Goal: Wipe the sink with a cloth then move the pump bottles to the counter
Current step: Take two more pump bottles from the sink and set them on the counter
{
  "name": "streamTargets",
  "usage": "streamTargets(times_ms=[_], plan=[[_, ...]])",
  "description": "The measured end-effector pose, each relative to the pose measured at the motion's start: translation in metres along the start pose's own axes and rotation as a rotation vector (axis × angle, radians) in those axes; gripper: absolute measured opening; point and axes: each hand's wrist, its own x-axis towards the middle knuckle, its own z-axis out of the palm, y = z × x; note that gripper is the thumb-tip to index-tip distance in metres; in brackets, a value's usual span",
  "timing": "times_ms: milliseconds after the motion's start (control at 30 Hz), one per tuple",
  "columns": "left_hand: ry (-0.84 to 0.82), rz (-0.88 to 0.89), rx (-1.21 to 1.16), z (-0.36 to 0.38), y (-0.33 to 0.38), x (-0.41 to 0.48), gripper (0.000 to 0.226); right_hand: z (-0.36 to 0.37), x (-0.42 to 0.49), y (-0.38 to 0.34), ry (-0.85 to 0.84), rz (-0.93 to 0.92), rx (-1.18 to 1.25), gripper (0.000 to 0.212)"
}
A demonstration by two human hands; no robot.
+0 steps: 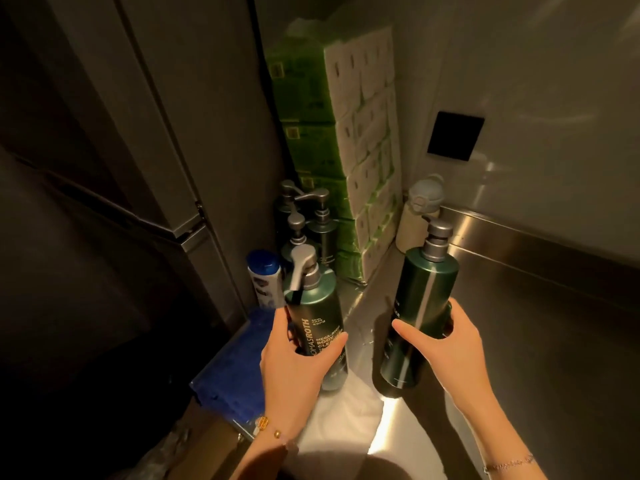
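Note:
My left hand (292,362) grips a dark green pump bottle (317,313) with white lettering, held upright over a white cloth (346,410). My right hand (450,344) grips a second dark green pump bottle (420,306), tilted slightly, its base near the steel counter (519,341). Several more dark pump bottles (320,230) stand together further back at the left, against the stack of tissue packs. The white cloth lies bunched below both held bottles.
A tall stack of green and white tissue packs (346,133) fills the back corner. A blue-capped white bottle (265,278) stands at the left, above a blue crate (228,368). A pale flask (417,216) sits by the wall. Dark cabinet (138,168) closes the left side.

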Motion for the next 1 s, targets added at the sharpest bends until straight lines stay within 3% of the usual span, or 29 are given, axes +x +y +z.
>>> streamTargets(times_ms=[467, 1000], plan=[[-0.042, 0.062, 0.076, 0.054, -0.040, 0.042, 0.054, 0.007, 0.024, 0.015, 0.088, 0.062, -0.040, 0.053], [0.084, 0.054, 0.148, 0.065, -0.063, 0.054, 0.056, 0.023, 0.053, 0.028, 0.049, 0.044, -0.046, 0.053]])
